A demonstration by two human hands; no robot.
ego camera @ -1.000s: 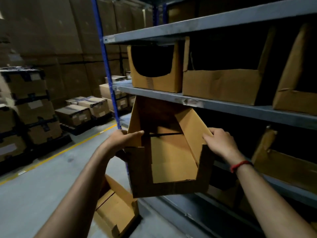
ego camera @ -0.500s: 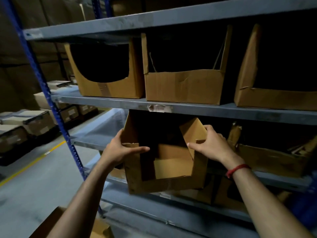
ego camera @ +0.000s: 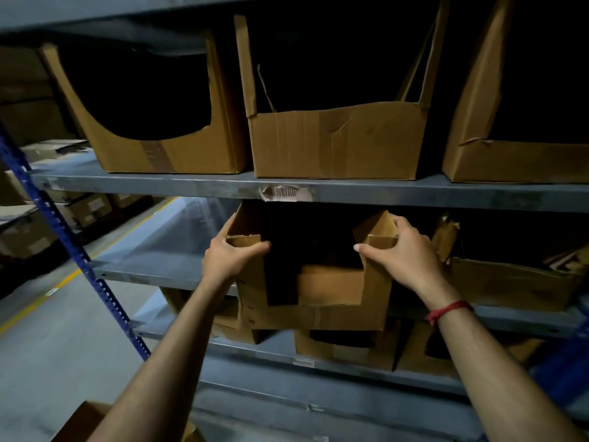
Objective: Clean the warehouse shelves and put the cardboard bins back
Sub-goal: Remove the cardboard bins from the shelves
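Cardboard bin (ego camera: 314,315) (dark inside), two-handed grip

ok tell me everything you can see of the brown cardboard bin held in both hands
The brown corrugated cardboard bin has an open top, tall side walls and a stepped cut-out front with a low lip. It looks worn and creased, and its dim inside shows nothing in it. It is roughly upright at the grey metal shelf, its front overhanging the edge; whether its base rests there is unclear. The left hand grips its left front corner, the right hand its right front corner.
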